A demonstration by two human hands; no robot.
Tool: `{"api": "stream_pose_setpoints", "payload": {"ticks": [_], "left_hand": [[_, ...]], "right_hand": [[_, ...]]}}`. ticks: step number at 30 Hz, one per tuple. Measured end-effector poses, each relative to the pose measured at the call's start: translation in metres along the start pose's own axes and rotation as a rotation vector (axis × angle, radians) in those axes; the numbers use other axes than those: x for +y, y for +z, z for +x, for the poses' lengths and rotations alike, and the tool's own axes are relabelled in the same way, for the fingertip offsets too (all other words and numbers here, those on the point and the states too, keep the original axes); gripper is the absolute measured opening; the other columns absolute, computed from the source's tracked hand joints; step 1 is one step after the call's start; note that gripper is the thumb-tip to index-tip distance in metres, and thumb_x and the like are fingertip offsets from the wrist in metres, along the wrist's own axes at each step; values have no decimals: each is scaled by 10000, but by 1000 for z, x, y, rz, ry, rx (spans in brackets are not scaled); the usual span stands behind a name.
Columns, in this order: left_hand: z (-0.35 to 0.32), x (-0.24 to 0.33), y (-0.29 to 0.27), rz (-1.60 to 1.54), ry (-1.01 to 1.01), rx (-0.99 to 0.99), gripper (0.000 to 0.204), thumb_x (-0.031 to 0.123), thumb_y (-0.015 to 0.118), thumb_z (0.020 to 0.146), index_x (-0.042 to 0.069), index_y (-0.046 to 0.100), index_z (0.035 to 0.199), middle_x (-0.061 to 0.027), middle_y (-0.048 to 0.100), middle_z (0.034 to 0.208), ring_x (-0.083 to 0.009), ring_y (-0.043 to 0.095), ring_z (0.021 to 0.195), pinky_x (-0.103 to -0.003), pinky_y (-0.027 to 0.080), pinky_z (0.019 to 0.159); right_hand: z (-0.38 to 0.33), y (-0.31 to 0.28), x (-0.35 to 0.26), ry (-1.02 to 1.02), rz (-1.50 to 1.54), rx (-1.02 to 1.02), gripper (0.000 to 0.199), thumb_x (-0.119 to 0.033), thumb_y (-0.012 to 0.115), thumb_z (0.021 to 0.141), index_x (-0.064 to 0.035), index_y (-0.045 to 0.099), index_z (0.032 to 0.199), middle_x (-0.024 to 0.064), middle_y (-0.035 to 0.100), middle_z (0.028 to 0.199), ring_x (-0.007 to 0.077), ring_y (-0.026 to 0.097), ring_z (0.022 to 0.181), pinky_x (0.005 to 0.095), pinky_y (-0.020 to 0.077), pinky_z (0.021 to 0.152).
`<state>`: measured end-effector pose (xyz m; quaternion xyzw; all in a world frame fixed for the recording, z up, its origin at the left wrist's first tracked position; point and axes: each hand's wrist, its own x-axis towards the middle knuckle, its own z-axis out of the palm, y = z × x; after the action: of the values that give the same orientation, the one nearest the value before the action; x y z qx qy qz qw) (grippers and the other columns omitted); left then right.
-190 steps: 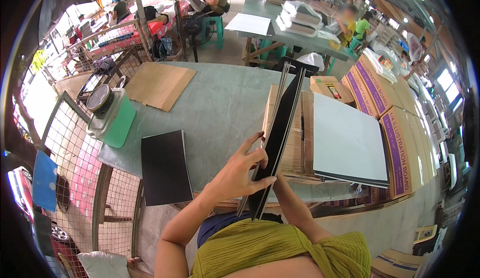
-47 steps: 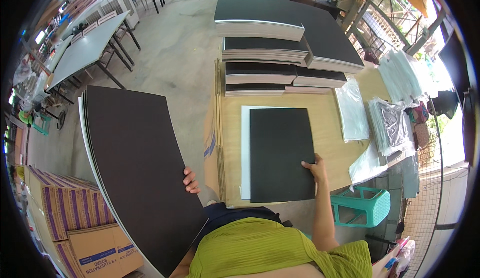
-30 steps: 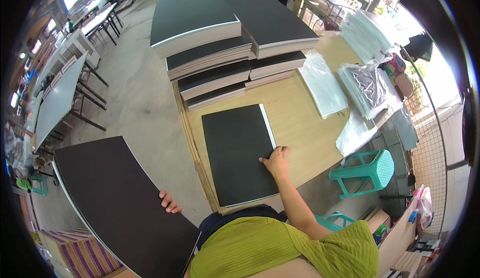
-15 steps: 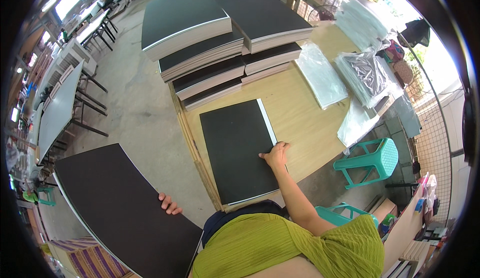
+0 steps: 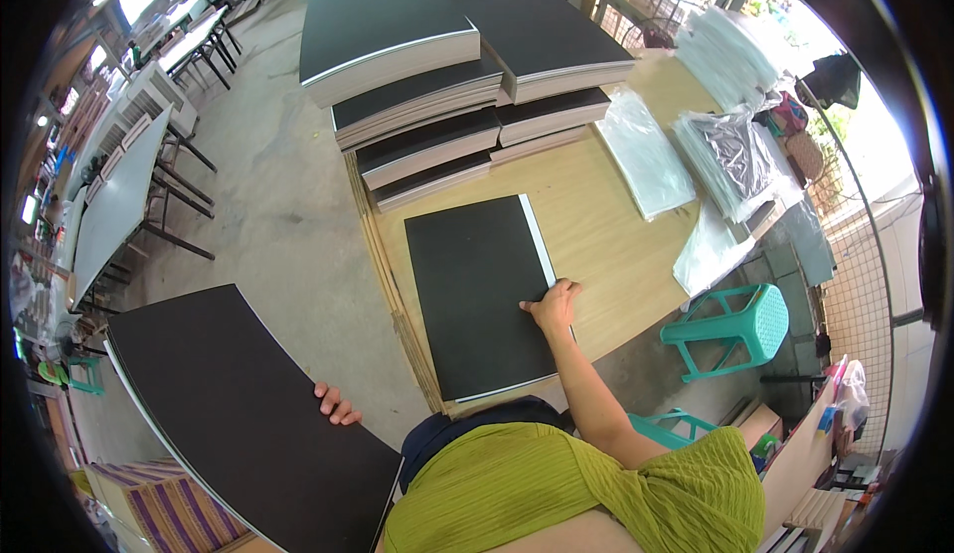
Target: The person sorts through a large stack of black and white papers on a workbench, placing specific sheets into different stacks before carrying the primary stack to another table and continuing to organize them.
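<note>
A large black board with a pale edge (image 5: 234,404) is held up at the lower left, off the table. The fingertips of my left hand (image 5: 336,404) curl over its right edge; the rest of that hand is hidden behind it. On the wooden table in front of me lies another black board (image 5: 477,295), with a white strip showing along its right side. My right hand (image 5: 556,305) rests at this board's right edge, thumb stretched over the black face and the fingers along the white edge.
Tall stacks of black-topped boards (image 5: 397,31) stand at the table's (image 5: 586,245) far end. Clear plastic sleeves (image 5: 646,160) lie at its right side. A green stool (image 5: 760,324) is on the floor at right. A striped stack (image 5: 169,503) sits at lower left.
The view has shifted slightly, so the table and stacks appear a little further right. Both hands keep their places on the two boards.
</note>
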<state>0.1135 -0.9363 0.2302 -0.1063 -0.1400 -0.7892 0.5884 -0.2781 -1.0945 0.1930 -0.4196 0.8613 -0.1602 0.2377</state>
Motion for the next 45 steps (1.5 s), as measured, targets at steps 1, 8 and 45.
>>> {"api": "stream_pose_setpoints", "payload": {"ticks": [1, 8, 45], "left_hand": [[-3, 1, -1, -5, 5, -3, 328, 296, 366, 996, 59, 411, 1219, -83, 508, 1035, -230, 550, 955, -373, 396, 874], [-10, 5, -2, -9, 48, -7, 321, 291, 359, 996, 62, 415, 1215, -88, 512, 1031, -233, 552, 964, -376, 400, 876], [-92, 121, 10, 563, 544, 1049, 610, 441, 542, 929, 18, 419, 1350, -151, 483, 1360, -310, 468, 1243, -461, 354, 1055]], "right_hand": [[0, 0, 0, -2, -2, -6, 819, -207, 900, 591, 69, 384, 1164, 212, 357, 1282, 371, 601, 1003, 404, 546, 829], [19, -15, -5, 106, -56, -148, 911, -300, 894, 597, 76, 399, 1264, 165, 369, 1355, 308, 367, 1280, 528, 467, 918], [-65, -202, 40, -518, 1089, -140, 707, -58, 718, 745, 46, 397, 1367, 171, 502, 1324, 283, 454, 1250, 416, 317, 1083]]}}
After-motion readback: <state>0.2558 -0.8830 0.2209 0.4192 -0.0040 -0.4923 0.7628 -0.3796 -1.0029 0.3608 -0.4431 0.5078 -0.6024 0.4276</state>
